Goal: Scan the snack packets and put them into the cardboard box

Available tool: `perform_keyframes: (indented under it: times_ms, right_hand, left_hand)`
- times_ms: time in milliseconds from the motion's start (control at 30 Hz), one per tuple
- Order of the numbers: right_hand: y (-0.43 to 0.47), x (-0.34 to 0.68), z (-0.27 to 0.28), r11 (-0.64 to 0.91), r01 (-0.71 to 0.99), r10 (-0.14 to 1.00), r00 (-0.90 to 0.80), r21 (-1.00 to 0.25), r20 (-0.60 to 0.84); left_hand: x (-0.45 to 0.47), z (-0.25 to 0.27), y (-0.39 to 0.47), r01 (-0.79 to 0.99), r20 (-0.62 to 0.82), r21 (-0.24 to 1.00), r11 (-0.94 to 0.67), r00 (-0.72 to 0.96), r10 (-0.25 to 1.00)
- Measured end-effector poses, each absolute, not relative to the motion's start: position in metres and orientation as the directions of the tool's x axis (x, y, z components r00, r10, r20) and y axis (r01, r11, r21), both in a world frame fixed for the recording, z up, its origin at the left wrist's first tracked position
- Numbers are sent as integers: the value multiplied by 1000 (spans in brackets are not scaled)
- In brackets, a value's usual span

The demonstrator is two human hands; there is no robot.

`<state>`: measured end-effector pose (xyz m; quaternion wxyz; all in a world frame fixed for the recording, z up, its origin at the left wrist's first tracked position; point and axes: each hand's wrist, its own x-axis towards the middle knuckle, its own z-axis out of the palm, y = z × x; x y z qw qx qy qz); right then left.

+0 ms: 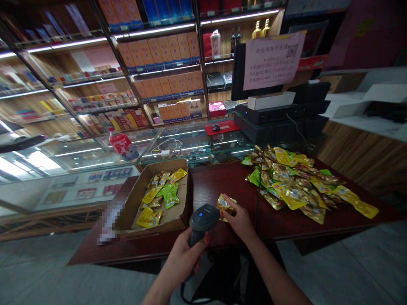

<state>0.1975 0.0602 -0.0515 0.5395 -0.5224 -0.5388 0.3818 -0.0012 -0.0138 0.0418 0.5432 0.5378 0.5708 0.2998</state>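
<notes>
Scanner (205, 215) is carried in the left grip (184, 256), head raised above the near part of the tabletop (206, 182), a blue light (200, 214) showing on its top. Gold packet (225, 204) is over the tabletop between the box (190, 192) and the pile (288, 182), just beside the scanner's head; whether the two touch cannot be determined from this angle.

Step in hand is judged to be reading the packet's code, which is not legible here. For good practice, the crinkled wrapper should be drawn taut so the code lies flat, the fingertips kept off the print, and the scanner's window squared to it with a small gap between. Tilting the packet slightly should help if the shiny foil throws glare. Only one packet should be presented, well apart from the pile, to avoid a stray reading.

Left grip: fingers wrapped about the scanner's handle, apparently clenched; trigger not visible. Right grip (239, 218): partly curled, thumb and fingers pinching the packet by its near right side, parted no wider than its thickness appears to require. Neither grip touches the box or the pile.
</notes>
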Motion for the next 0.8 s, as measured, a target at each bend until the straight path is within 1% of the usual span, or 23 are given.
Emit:
perform_keyframes:
  times_ms: [300,533,700,800]
  right_hand:
    - [61,196,-56,170,152,975,121,-974,189]
    - [63,197,-60,201,235,964,123,-951,235]
    - [62,196,-58,159,183,978,107,-970,181]
    - [61,195,-57,157,182,979,103,-971,177]
  left_hand:
    - [3,52,-16,293,-302,927,234,218,928]
    - [1,50,-15,313,-290,925,216,214,933]
    - [1,47,-14,305,-298,925,227,212,931]
    - [1,40,-12,287,-296,929,232,205,933]
